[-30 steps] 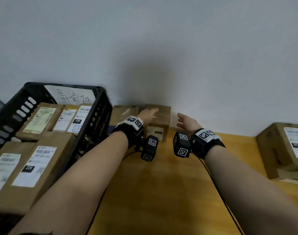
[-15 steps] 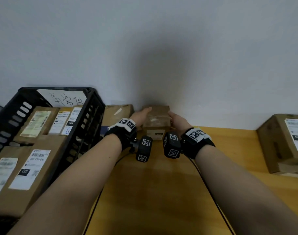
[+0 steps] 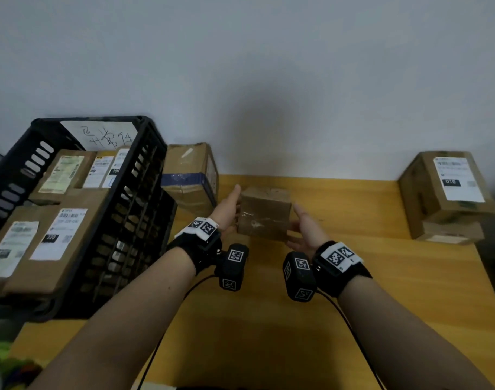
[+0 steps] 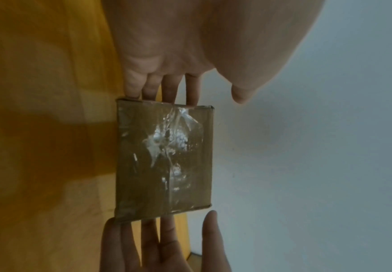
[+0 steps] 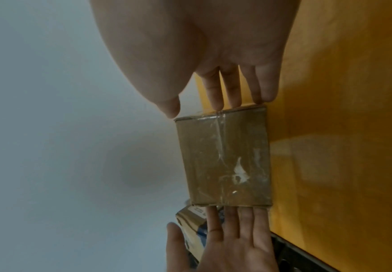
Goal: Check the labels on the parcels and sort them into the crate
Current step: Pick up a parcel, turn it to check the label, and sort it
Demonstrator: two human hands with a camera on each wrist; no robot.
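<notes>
Crate (image 3: pixel 145 175): black, at table (image 3: pixel 381 277) left, holds labelled parcels.
Parcel (image 3: pixel 264 213): small, brown, taped, raised above table centre, carried between both hands; no label on visible faces.
Left hand (image 3: pixel 226 209): fingers (image 4: pixel 166 90) straight, spread, pressing parcel's left end; thumb clear.
Right hand (image 3: pixel 306 229): fingers (image 5: pixel 234 92) straight, pressing right end; thumb at edge.

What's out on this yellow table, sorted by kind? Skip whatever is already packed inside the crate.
Parcels: 4 (small plain parcel, blue-taped parcel, 010 parcel, box beneath it)
Crates: 1 (black crate)
Total: 5
</notes>
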